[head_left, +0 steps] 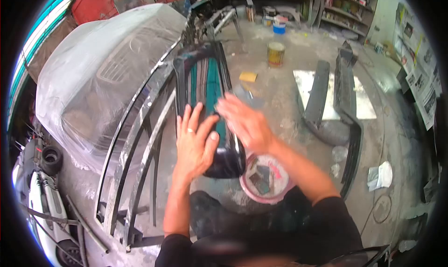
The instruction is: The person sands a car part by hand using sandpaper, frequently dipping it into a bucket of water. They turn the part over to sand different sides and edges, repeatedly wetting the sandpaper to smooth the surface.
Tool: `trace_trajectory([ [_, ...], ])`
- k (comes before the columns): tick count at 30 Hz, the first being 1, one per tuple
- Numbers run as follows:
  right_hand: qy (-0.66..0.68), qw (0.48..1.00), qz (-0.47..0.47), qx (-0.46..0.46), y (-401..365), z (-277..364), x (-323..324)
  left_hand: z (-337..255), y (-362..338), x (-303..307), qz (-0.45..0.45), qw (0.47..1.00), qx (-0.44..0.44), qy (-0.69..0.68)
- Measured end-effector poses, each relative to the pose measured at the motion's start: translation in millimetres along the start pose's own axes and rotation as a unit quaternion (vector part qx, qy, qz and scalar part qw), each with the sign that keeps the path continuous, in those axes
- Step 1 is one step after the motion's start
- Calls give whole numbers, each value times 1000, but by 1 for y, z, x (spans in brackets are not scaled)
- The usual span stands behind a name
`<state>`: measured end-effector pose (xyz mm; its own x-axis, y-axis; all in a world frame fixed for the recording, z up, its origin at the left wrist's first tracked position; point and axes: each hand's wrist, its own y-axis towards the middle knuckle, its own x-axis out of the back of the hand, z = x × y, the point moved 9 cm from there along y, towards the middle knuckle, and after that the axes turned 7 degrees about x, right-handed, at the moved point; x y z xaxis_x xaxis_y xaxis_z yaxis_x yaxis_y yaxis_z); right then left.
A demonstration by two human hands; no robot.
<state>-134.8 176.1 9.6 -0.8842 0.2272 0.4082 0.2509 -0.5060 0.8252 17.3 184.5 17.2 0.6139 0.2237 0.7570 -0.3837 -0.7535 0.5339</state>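
Note:
A long glossy black panel (224, 163) with teal and grey stripes along its middle stretches away in front of me. My left hand (193, 143) lies on its near left part, fingers spread, a ring on one finger. My right hand (247, 124) rests at the panel's right edge, its fingers stretched out and close together. Whether anything thin lies beneath those fingertips is hidden. Below my right forearm stands a bucket (247, 192) with a pinkish rim, holding grey and dark flat pieces.
Curved metal frame bars (122, 173) run along the left, beside a plastic-covered vehicle (107, 61). A yellow can (276, 57) and a yellow pad (248, 76) are on the floor ahead. Dark long parts (345, 89) lie partly over a white sheet (366, 103) at right.

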Motion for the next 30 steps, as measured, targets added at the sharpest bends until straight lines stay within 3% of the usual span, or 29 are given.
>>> trace_trajectory([
  [4,-46,996,76,22,34,-36,3,2,-1,4,-34,999,8,-26],
  [6,-110,988,104,1,96,-120,-7,1,-1,6,-38,998,15,-36],
  [8,-155,971,167,-72,140,-156,-16,1,0,9,-37,998,19,-44],
  [9,-155,969,179,-72,133,-153,-22,3,-2,10,-40,997,29,-51],
  [11,-173,973,155,16,102,-119,-17,3,-1,12,-50,997,22,-45],
  [13,-166,964,208,-3,58,-36,-8,4,-1,13,-53,997,15,-52],
  [14,-171,962,213,0,53,-31,-2,4,-1,14,-52,997,8,-49],
  [16,-110,953,282,10,43,-27,-3,5,2,15,-60,997,16,-55],
  [17,-138,952,270,43,64,-50,-4,4,-1,14,-55,997,19,-54],
  [18,-116,960,254,-16,90,-89,-6,6,-2,13,-54,997,19,-53],
  [21,-215,939,268,-32,134,-132,-24,7,-1,20,-71,995,31,-67],
  [22,-218,935,277,-33,121,-119,-22,7,-1,20,-68,995,34,-70],
  [24,-187,937,282,81,72,-34,-18,8,-2,17,-64,995,29,-72],
  [25,-116,947,297,37,52,-1,-16,8,-2,14,-54,996,24,-70],
  [27,-95,934,344,29,50,-10,-15,8,-1,13,-51,995,27,-83],
  [29,-159,924,344,53,92,-61,-31,8,-3,13,-52,997,31,-57],
  [30,-177,927,329,21,118,-93,-41,6,-3,14,-57,996,30,-57],
])
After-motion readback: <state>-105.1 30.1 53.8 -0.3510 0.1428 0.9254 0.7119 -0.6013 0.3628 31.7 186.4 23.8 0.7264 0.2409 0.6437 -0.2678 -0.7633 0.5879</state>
